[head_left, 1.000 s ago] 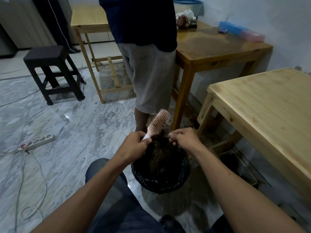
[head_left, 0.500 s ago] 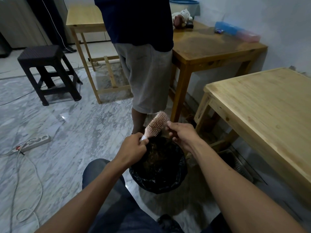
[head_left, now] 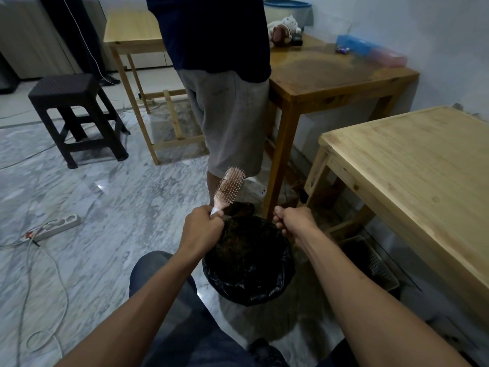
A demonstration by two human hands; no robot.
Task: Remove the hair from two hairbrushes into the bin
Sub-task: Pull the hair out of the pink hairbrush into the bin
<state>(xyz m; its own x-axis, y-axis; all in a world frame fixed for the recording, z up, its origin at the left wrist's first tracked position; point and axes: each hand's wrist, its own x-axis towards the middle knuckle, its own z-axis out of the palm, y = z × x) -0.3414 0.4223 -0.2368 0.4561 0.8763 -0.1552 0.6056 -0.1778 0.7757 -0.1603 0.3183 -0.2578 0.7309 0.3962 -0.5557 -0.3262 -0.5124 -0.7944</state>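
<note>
A pink hairbrush (head_left: 229, 185) stands upright over the bin, its bristles facing me with a small dark tangle of hair on the left of its head. My left hand (head_left: 202, 229) is closed around its handle. The bin (head_left: 248, 287) sits on the floor between my knees, lined with a black bag and holding brownish hair. My right hand (head_left: 292, 222) is over the bin's right rim with its fingers curled shut; I cannot see whether hair is pinched in them. A second hairbrush is not in view.
A person in grey shorts (head_left: 232, 120) stands just beyond the bin. A light wooden table (head_left: 412, 165) is at my right, a darker table (head_left: 330, 72) behind it. A black stool (head_left: 74, 112), a power strip (head_left: 58, 225) and loose cables lie on the marble floor at left.
My right hand has left the brush head and dropped to the bin's right rim, fingers closed. The brush has tipped more upright in my left hand.
</note>
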